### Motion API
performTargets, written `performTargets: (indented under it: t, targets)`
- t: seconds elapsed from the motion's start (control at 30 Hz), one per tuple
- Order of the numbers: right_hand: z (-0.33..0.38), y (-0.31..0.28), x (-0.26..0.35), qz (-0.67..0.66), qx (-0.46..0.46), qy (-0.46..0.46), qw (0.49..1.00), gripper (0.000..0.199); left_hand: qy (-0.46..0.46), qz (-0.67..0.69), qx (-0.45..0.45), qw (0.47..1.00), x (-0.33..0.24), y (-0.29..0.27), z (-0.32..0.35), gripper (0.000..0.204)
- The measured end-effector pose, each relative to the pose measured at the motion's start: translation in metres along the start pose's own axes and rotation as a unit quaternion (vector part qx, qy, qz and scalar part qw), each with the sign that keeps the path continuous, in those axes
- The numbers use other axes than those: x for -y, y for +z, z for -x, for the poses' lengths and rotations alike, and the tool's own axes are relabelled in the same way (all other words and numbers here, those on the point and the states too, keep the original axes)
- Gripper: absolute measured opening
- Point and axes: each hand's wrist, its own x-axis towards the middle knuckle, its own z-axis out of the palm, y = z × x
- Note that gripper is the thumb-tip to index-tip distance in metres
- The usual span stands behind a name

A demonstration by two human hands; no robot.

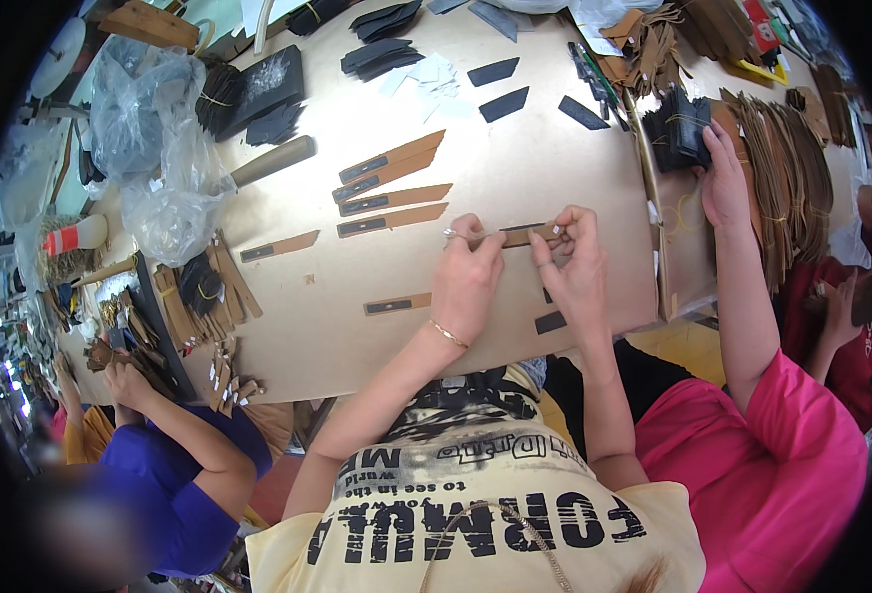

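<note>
Both hands meet over the table [555, 168], pinching one brown strip [521, 235] between them. The left hand [468, 277] closes thumb and forefinger on the strip's left end; a ring sits on one finger and a thin bracelet [448, 334] circles the wrist. The right hand [576, 269] grips the strip's right end, fingertips curled down onto it. The strip bears a dark patch along its middle and hangs just above the table, near the front edge.

Behind the held strip, farther up the table, four like strips [392, 186] lie side by side, each with a dark patch at its left end. Left of the held strip lies a single strip [278, 247], and another [396, 304] rests just left of the left hand. A dark patch [551, 322] lies under the right wrist, at the table's front edge. Loose dark patches [503, 87] are scattered well behind the held strip, toward the far side of the table.

Far left of the strip, clear plastic bags [154, 148] are heaped, with a bundle of brown pieces [204, 292] in front of them. A person in blue [184, 474] works at that left corner.

To the right of the strip, a person in pink [772, 465] reaches a hand [725, 178] up to a stack of dark pieces [678, 128], touching it. Fanned brown pieces [782, 168] lie just right of that hand.
</note>
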Motion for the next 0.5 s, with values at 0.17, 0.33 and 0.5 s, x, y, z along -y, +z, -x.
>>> performTargets:
  t: [0.17,0.33,0.5]
  targets:
    - [0.001,-0.002,0.004,0.008,-0.003,0.008,1.0,0.034,0.067,-0.093,0.066,0.991,0.005,0.001,0.007,0.03]
    - [0.004,-0.012,0.003,-0.004,-0.043,-0.009,0.999,0.039,0.102,-0.122,0.114,0.981,0.005,-0.004,0.008,0.041]
    - [0.003,-0.014,-0.004,-0.047,-0.053,0.015,0.997,0.039,0.101,-0.145,0.134,0.975,0.002,-0.005,0.007,0.042]
